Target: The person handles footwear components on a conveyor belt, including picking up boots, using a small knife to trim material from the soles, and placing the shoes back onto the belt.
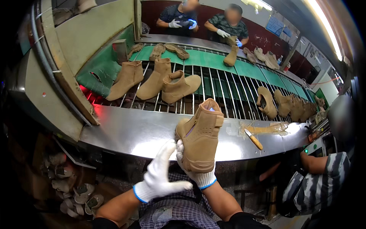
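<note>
A tan ankle boot (202, 141) stands upright over the near edge of the metal counter, its heel and pull tab turned toward me. My right hand (207, 178), in a white knit glove with blue trim, grips it from below; the boot hides most of those fingers. To the left of the boot, my left hand (162, 175) wears a matching glove. Its fingers and thumb are spread, with nothing between them. Beyond the boot, a tan boot (179, 86) lies on the metal rods beside two others, an upright boot (155, 80) and a left-hand boot (127, 78).
A knife (253, 139) with a wooden handle lies on the steel counter (152, 135), right of me. Several boots (286, 104) line the rods at right. Soles (176, 50) lie on the green belt (206, 58). Two gloved co-workers (228, 26) stand across; another person (320, 179) sits right.
</note>
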### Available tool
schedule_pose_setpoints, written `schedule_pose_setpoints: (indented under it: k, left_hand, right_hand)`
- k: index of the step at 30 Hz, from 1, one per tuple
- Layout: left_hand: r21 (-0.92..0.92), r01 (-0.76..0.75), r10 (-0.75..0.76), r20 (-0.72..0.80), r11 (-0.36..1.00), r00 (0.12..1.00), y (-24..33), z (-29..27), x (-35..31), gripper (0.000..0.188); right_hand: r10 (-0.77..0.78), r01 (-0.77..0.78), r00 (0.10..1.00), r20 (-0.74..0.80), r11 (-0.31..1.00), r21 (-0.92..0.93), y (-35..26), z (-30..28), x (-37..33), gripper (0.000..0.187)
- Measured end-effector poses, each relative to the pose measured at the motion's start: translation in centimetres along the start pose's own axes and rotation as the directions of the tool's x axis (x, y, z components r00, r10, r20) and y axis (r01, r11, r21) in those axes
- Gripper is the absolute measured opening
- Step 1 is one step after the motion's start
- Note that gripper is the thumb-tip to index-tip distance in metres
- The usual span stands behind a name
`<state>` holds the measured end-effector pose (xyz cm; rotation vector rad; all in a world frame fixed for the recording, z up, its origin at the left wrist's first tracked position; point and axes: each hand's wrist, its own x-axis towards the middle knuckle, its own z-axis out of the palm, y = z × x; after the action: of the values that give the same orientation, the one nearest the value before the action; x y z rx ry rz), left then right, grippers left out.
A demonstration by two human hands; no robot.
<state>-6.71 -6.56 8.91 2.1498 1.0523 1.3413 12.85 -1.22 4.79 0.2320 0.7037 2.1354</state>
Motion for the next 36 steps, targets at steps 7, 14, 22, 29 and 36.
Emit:
schedule_pose_setpoints:
  k: [7, 14, 22, 29, 36]
  left_hand:
    - [-0.224, 0.301, -0.318, -0.044, 0.927, 0.947, 1.1, 2.9, 0.0, 0.147]
    - [-0.332, 0.32, -0.361, -0.068, 0.888, 0.93, 1.8, 3.1, -0.2, 0.125]
    - [0.08, -0.278, 0.289, -0.202, 0.957, 0.936, -0.8, -2.0, 14.4, 0.063]
    - [0.132, -0.444, 0.458, -0.1, 0.886, 0.884, -0.4, 0.5, 17.2, 0.019]
    - [-0.022, -0.39, 0.372, 0.355, 0.921, 0.858, 1.6, -0.9, 7.9, 0.06]
  right_hand:
    - [-0.215, 0.099, 0.976, -0.018, 0.52, -0.848, 1.2, -2.7, -0.8, 0.081]
    - [-0.187, 0.075, 0.982, -0.019, 0.485, -0.871, 2.0, -2.8, -2.9, 0.082]
    - [-0.293, 0.114, 0.951, -0.099, 0.629, -0.769, 2.3, 1.2, -4.5, 0.113]
    - [-0.447, 0.211, 0.894, 0.017, 0.389, -0.897, 0.9, 4.1, -5.6, 0.106]
    - [-0.491, 0.117, 0.832, 0.26, -0.303, -0.946, -3.9, 4.4, -6.7, 0.057]
